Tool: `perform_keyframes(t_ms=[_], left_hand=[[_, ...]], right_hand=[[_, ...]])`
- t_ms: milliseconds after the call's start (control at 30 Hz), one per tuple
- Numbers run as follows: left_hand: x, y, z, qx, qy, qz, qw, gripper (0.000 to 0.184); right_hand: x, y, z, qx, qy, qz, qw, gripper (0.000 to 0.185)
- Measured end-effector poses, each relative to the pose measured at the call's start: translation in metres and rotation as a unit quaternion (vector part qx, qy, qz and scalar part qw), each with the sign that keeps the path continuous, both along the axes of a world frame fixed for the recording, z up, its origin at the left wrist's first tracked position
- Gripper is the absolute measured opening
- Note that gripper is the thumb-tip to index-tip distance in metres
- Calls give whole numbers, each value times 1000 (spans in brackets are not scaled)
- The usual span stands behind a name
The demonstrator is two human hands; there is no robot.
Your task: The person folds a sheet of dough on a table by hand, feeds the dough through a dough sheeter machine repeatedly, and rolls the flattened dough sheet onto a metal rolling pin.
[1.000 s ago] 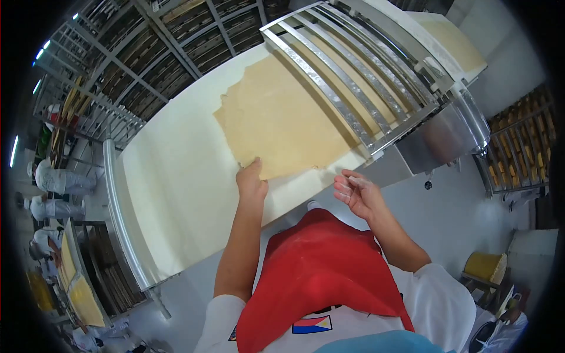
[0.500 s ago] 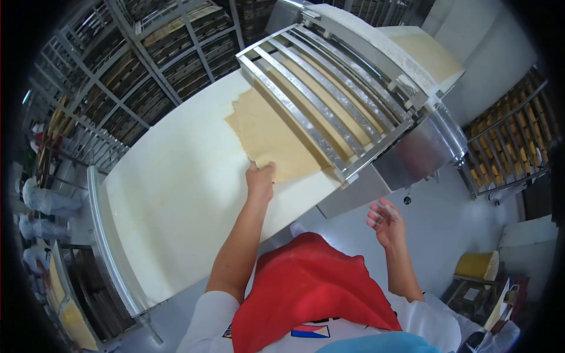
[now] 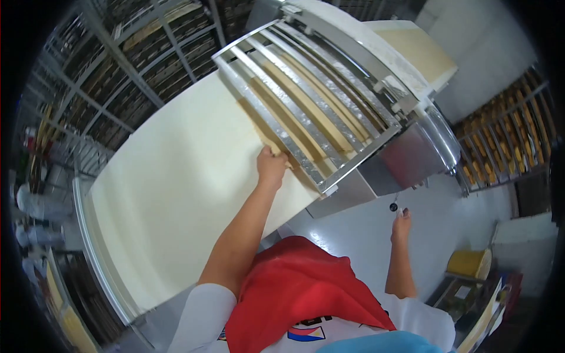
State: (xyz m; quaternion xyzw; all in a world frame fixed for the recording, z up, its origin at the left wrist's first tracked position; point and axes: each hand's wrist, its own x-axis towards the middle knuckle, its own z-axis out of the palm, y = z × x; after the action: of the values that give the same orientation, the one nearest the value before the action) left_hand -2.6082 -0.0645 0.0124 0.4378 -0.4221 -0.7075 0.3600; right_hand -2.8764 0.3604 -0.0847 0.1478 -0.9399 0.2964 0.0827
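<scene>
My left hand [image 3: 272, 167] is closed on the near corner of a thin tan dough sheet [image 3: 259, 125], right beside the slatted metal guard [image 3: 339, 186]. Most of the sheet lies under the guard and shows between its slats; a narrow strip sticks out on the white conveyor belt [image 3: 165, 182]. To the right, my right hand [image 3: 401, 225] is raised close to a black round knob [image 3: 394, 207] on the machine's side. Its fingers are bent, with their whitish tips apart, and I see no clear grip on the knob.
Behind the guard is the machine's white housing [image 3: 376, 44], with a far belt [image 3: 421, 53] beyond. Racks with trays [image 3: 135, 65] stand along the back left. At right are a rack of golden baked pieces [image 3: 500, 135] and a yellow container [image 3: 469, 264]. People in white work at far left.
The dough sheet has slid right under the guard, and my left hand has gone along holding its edge. My right hand has moved from open and spread to beside the black knob.
</scene>
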Motion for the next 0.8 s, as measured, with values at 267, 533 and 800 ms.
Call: perform_keyframes(t_ms=[267,533,800], left_hand=[[56,25,36,-47,5,-2,999,43],[435,-58,69,-408,-630,261,607,57],[648,-6,141,-111,-796,144,578,96]], right_hand=[[27,-57,39,-152,-317,-51,935,62],[6,-36,-4,99,-46,56,992,59],[17,-46,26,164,-76,77,981,67]])
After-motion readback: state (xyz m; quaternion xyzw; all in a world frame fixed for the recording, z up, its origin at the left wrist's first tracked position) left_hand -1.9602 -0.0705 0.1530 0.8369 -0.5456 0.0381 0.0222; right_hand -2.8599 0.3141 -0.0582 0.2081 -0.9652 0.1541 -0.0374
